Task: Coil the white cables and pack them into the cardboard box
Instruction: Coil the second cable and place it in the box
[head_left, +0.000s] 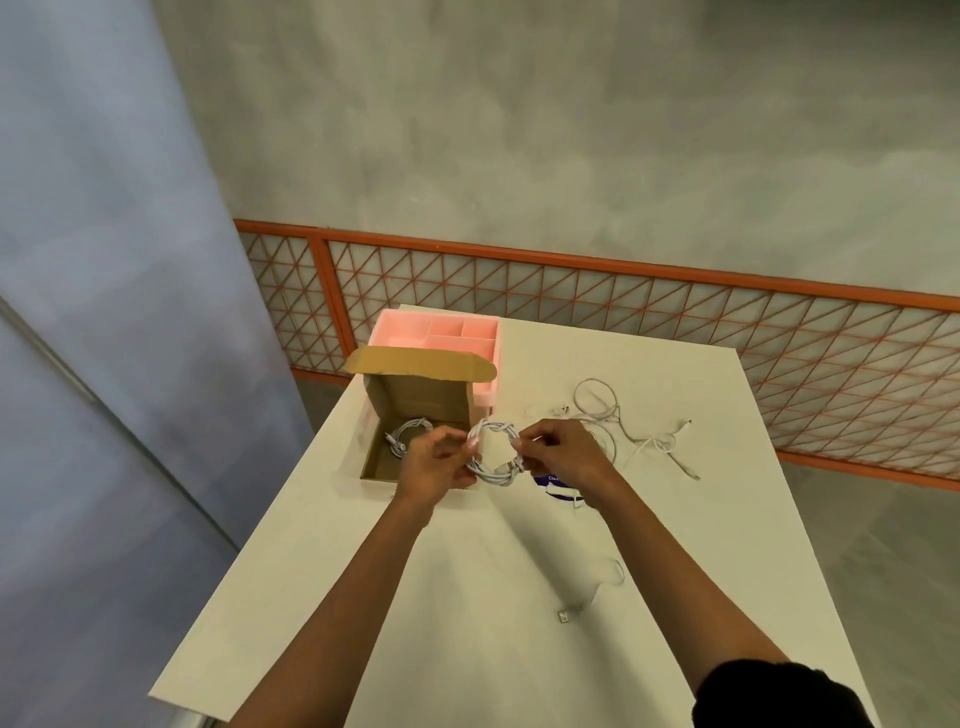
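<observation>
A pink organiser tray (441, 332), divided into several open compartments, sat at the far left corner of a white table (467, 597), where a small purple-and-white label (558, 486), partly hidden, lay flat nearer the middle. Behind the table, an orange metal barrier (675, 312) with diagonal mesh infill ran along the foot of a mottled grey concrete wall (571, 130), above a grey floor (909, 571). A pale blue-grey panel (104, 260), crossed by a slanting grey strip, filled the left side of the view.
</observation>
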